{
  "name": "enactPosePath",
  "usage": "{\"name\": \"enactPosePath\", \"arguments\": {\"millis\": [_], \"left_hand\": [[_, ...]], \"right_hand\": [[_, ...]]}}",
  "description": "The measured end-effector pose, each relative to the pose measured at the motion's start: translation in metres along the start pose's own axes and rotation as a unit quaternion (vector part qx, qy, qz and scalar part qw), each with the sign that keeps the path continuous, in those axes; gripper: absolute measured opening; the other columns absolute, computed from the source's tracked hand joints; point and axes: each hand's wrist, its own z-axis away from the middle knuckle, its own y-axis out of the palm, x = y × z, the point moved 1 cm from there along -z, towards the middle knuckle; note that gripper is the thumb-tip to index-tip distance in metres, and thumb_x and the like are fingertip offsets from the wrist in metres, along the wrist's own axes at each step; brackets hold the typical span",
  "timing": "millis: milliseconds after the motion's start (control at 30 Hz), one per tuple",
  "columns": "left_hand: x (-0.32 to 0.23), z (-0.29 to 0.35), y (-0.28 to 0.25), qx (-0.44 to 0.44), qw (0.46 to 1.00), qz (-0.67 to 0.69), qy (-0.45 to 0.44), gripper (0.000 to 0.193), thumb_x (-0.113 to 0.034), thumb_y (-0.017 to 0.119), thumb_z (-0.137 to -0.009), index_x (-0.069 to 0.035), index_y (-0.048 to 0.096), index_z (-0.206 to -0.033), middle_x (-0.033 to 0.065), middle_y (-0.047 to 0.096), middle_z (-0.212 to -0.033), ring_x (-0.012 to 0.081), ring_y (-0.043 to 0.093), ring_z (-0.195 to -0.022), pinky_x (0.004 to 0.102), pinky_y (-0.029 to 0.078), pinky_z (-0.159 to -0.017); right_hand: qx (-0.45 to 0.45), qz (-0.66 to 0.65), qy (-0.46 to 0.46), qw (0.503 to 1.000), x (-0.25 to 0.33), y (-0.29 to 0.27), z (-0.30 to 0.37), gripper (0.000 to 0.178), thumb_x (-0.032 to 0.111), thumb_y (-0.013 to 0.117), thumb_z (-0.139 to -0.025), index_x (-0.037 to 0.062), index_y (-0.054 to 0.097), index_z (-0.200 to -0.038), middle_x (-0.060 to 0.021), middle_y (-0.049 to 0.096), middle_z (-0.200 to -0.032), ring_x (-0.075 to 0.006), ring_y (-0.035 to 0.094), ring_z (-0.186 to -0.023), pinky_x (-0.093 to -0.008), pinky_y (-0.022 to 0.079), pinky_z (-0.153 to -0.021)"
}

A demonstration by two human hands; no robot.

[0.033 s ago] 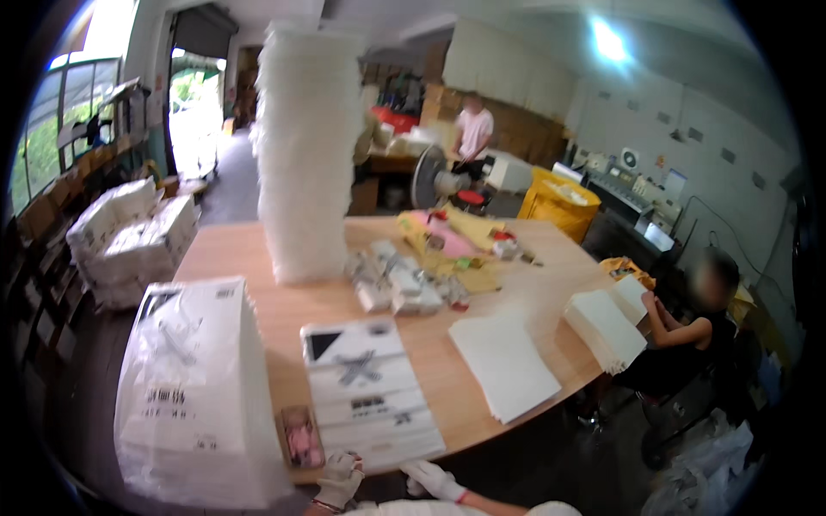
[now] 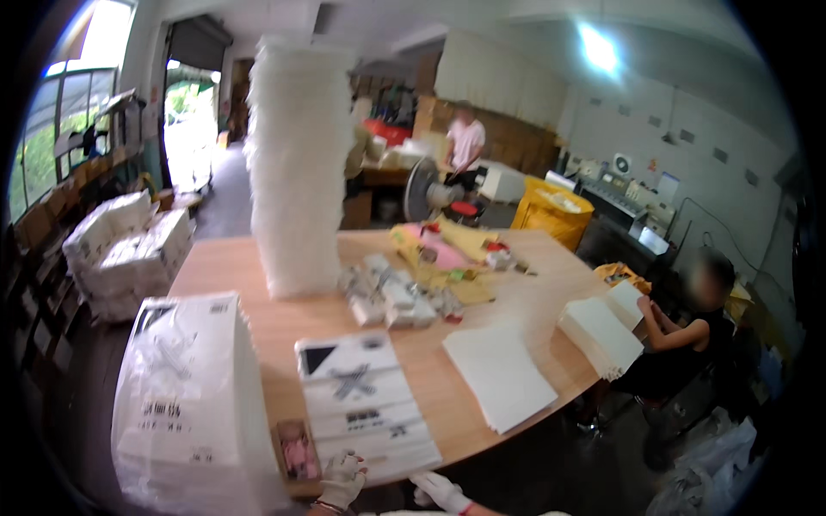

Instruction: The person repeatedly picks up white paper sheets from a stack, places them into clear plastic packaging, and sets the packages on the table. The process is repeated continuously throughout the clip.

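Head camera: I see the printed white bag (image 2: 366, 400) flat on the table (image 2: 224, 267), left hand (image 2: 344, 479) and right hand (image 2: 440, 492) near its close edge; I cannot tell whether their fingers are apart or clamped.

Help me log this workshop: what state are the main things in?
Left hand: gloved, partly curled
Right hand: gloved, grip unclear
Printed bag: lying flat
White stack: upright
White sheets: stacked flat
Yellow sack: open, filled
Ceiling light: lit
Shutter: partly raised
Fan: upright, running unclear
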Motion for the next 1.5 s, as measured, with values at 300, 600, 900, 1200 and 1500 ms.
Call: {"name": "enactPosePath", "arguments": {"millis": [300, 600, 900, 1200, 1500], "left_hand": [[-0.001, -0.039, 0.011, 0.292, 0.931, -0.173, -0.132, 0.032, -0.038, 0.055, -0.078, -0.014, 0.065, -0.096, 0.0123, 0.055, -0.113, 0.0304, 0.043, -0.111, 0.0388, 0.031, -0.098], [0.013, -0.033, 0.039, 0.244, 0.952, -0.165, -0.089, 0.033, -0.035, 0.045, -0.086, -0.013, 0.064, -0.101, 0.0159, 0.054, -0.115, 0.0326, 0.046, -0.110, 0.0388, 0.032, -0.098], [0.023, -0.050, 0.052, 0.218, 0.952, -0.112, -0.185, 0.040, -0.040, 0.046, -0.087, -0.011, 0.058, -0.112, 0.0174, 0.049, -0.121, 0.0346, 0.043, -0.112, 0.0386, 0.034, -0.096], [0.008, -0.084, 0.046, 0.206, 0.963, -0.093, -0.150, 0.035, -0.034, 0.050, -0.085, -0.012, 0.058, -0.110, 0.0123, 0.053, -0.110, 0.0265, 0.045, -0.100, 0.0345, 0.037, -0.087], [0.010, -0.093, 0.044, 0.177, 0.973, 0.018, -0.146, 0.030, -0.029, 0.053, -0.083, -0.013, 0.058, -0.108, 0.0072, 0.056, -0.098, 0.0185, 0.048, -0.087, 0.0304, 0.040, -0.078]], "right_hand": [[-0.342, -0.279, -0.018, 0.897, -0.077, -0.073, 0.093, 0.021, 0.023, 0.058, -0.088, 0.0097, 0.060, -0.105, -0.0065, 0.062, -0.074, -0.0150, 0.057, -0.054, -0.0294, 0.052, -0.050], [-0.366, -0.404, 0.008, 0.838, -0.163, -0.099, 0.110, 0.019, 0.026, 0.053, -0.092, 0.0124, 0.055, -0.105, -0.0036, 0.054, -0.066, -0.0114, 0.048, -0.048, -0.0244, 0.039, -0.041], [-0.351, -0.278, 0.041, 0.893, -0.127, -0.115, 0.111, 0.020, 0.024, 0.055, -0.091, 0.0096, 0.057, -0.104, -0.0061, 0.059, -0.076, -0.0121, 0.055, -0.059, -0.0248, 0.048, -0.051], [-0.053, -0.091, -0.005, 0.994, -0.014, -0.075, 0.008, 0.034, 0.034, 0.047, -0.094, 0.0081, 0.053, -0.115, -0.0048, 0.061, -0.090, -0.0100, 0.060, -0.073, -0.0240, 0.051, -0.068], [-0.054, 0.041, -0.121, 0.990, 0.050, 0.014, -0.138, 0.043, 0.036, 0.053, -0.087, 0.0039, 0.056, -0.114, -0.0117, 0.060, -0.109, -0.0235, 0.057, -0.097, -0.0349, 0.044, -0.084]]}}
